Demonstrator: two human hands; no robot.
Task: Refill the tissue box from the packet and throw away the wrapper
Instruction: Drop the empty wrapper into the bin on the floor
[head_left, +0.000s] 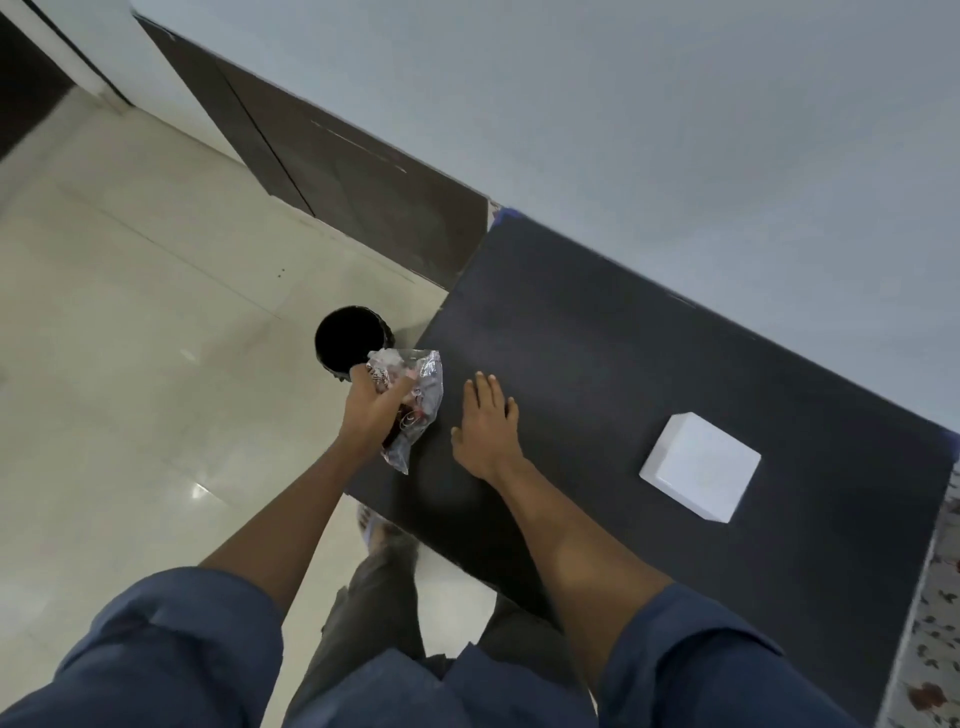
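Observation:
My left hand (370, 410) is closed around a crumpled clear wrapper (423, 395) with red print, held at the table's left corner, just beside the black bin (349, 340) on the floor. My right hand (485, 426) lies flat with fingers spread on the dark table (597, 364). A white cube-shaped tissue box (700, 465) sits on the table to the right, well apart from both hands; its opening is not visible.
The bin stands on glossy cream floor tiles (130, 338) against the table's left end. A grey wall (675, 130) and dark wood panels (374, 197) run behind. Patterned fabric (935, 623) shows at the right edge. My legs are below the table edge.

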